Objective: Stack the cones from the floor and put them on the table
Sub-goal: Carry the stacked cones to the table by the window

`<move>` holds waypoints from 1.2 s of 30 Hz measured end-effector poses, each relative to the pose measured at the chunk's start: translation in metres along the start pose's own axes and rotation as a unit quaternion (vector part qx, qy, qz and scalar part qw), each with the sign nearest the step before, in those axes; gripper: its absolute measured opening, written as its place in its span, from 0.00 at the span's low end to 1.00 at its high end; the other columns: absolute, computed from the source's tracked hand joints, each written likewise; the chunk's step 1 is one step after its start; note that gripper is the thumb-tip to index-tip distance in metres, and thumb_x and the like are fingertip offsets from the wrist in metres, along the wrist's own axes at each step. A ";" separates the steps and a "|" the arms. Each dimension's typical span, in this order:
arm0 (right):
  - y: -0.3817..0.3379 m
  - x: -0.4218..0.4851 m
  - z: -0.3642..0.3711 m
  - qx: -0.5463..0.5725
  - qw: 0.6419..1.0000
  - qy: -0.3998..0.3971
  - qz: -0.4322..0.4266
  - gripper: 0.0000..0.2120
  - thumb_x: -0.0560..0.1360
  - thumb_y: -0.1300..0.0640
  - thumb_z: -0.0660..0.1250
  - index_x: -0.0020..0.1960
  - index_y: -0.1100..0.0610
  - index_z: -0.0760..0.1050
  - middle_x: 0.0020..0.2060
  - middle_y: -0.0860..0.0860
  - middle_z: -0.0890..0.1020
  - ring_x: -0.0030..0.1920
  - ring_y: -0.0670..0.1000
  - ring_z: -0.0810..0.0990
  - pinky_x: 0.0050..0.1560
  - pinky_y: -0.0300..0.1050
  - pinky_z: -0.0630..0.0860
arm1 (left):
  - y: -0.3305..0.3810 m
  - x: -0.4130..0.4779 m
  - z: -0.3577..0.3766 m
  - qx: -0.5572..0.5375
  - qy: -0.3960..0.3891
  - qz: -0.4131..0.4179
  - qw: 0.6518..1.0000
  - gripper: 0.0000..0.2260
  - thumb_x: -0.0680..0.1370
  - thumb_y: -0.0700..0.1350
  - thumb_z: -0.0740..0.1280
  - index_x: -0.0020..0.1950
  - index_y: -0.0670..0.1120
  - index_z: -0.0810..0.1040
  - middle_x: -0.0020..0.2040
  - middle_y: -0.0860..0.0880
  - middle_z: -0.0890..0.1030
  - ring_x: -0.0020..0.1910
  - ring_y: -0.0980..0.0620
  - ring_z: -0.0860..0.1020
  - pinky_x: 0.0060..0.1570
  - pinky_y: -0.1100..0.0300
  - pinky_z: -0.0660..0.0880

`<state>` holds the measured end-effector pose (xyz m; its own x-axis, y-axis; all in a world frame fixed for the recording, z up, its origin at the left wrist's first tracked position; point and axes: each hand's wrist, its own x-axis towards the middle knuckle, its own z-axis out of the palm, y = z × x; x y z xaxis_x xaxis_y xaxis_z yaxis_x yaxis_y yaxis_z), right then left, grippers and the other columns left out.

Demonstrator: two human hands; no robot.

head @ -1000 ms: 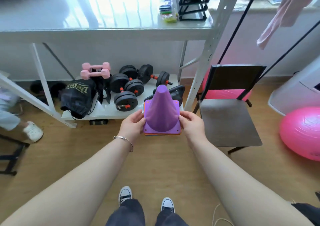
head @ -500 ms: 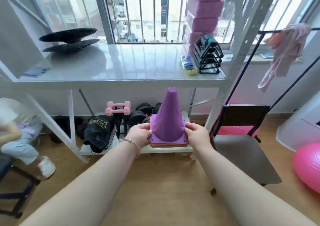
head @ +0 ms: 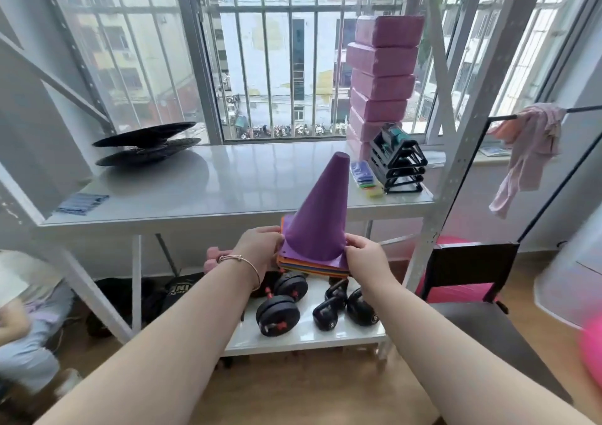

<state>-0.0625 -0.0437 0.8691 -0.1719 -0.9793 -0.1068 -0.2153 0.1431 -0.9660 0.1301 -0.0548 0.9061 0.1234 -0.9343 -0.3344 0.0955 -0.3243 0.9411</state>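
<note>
Premises: a room in a dwelling, fitted out for home exercise. Evidence: a white metal-framed desk [head: 208, 193] set against a barred window [head: 277, 59] facing apartment blocks. Its lower shelf [head: 312, 340] holds black dumbbells [head: 278, 315] and kettlebells [head: 345, 307]. On the desk top: stacked purple foam blocks [head: 381, 76] and black balance discs [head: 146, 144]. Wood-look floor [head: 312, 392]. A pink exercise ball [head: 591, 349] at the right edge; a garment [head: 527, 151] hangs on a rail.
</note>
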 end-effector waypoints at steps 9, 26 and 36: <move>-0.022 0.106 -0.011 0.024 0.999 -0.046 0.003 0.25 0.68 0.64 0.55 0.53 0.45 0.84 0.47 0.52 0.87 0.48 0.53 0.83 0.51 0.53 0.82 | 0.019 0.086 0.040 -0.022 0.024 0.016 0.999 0.13 0.75 0.30 0.62 0.45 0.44 0.83 0.31 0.46 0.83 0.25 0.53 0.80 0.28 0.64 0.78; -0.033 0.293 0.015 -0.010 0.995 -0.089 -0.033 0.12 0.70 0.60 0.62 0.41 0.50 0.84 0.39 0.48 0.86 0.44 0.51 0.82 0.47 0.49 0.79 | 0.050 0.258 0.064 0.067 0.080 0.048 0.993 0.12 0.64 0.38 0.63 0.38 0.47 0.85 0.43 0.39 0.85 0.39 0.46 0.79 0.55 0.42 0.78; -0.024 0.397 0.071 -0.039 0.999 -0.023 0.021 0.21 0.61 0.62 0.58 0.47 0.49 0.83 0.41 0.55 0.87 0.39 0.50 0.76 0.41 0.45 0.71 | 0.090 0.366 0.061 0.135 0.054 0.087 0.986 0.19 0.58 0.38 0.59 0.43 0.39 0.85 0.36 0.44 0.78 0.35 0.49 0.73 0.40 0.58 0.71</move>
<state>-0.0575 -0.4463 0.8337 -0.1394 -0.9773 -0.1594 -0.2832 0.1936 -0.9393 0.1239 -0.4353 0.8713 0.2206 -0.9627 -0.1569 -0.2006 -0.2022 0.9586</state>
